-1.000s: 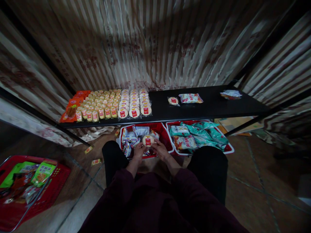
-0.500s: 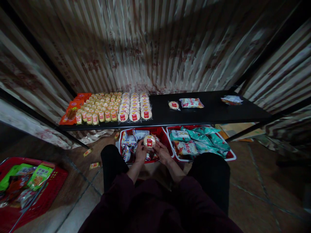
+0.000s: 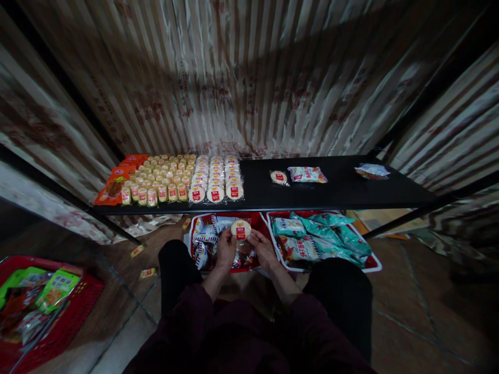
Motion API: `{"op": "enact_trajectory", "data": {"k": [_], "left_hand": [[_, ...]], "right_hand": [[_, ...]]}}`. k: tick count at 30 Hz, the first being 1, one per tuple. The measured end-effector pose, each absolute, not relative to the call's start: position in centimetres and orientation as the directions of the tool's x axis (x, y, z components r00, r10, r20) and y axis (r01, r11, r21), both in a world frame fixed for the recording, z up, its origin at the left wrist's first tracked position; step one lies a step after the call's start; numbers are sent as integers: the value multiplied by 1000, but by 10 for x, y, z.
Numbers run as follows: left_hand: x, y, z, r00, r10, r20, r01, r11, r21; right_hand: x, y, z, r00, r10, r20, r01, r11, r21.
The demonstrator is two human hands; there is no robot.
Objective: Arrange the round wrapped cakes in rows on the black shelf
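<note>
The left hand [image 3: 225,251] and the right hand [image 3: 265,251] have their fingers closed on opposite edges of one round wrapped cracker [image 3: 240,230], over a red basket [image 3: 190,243]. Next to this basket is a second basket [image 3: 377,267], containing green packets [image 3: 324,231]. Farther, the black shelf [image 3: 343,193] carries three rows of similar crackers [image 3: 215,194].

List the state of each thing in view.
Held cracker: wrapped, label showing
Left hand: closed on that cracker
Right hand: closed on it too
Lined-up crackers: wrapped, in three rows
Lone cracker: wrapped, lying flat
Striped packet: lying flat
Far-right packet: lying down
Yellow rolls: front ones upright
Orange packets: overlapping
Floor packets: lying loose
Left basket: open, loaded
Middle basket: open, loaded
Right basket: open, loaded
</note>
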State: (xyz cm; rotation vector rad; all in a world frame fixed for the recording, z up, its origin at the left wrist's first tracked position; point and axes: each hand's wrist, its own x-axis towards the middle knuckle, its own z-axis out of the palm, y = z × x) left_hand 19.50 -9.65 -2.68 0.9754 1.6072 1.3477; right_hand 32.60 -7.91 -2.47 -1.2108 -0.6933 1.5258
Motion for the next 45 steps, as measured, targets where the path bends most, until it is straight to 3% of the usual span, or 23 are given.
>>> {"op": "enact_trajectory", "data": {"k": [10, 23, 30, 38, 45], "left_hand": [[192, -87, -4, -384, 922, -46, 144, 110, 983], [192, -56, 20, -434, 900, 51, 119, 2, 993], [189, -38, 26, -410, 899, 152, 293, -28, 956], [188, -18, 39, -399, 890, 220, 322, -88, 943], [188, -10, 36, -360, 895, 262, 405, -103, 908]], "right_hand": [[318, -72, -20, 57, 940, -336, -370, -292, -882], [313, -35, 14, 31, 986, -161, -192, -153, -969], [310, -7, 18, 45, 996, -80, -130, -73, -989], [309, 21, 28, 66, 997, 49, -4, 49, -999], [310, 38, 26, 64, 995, 73, 109, 66, -992]]}}
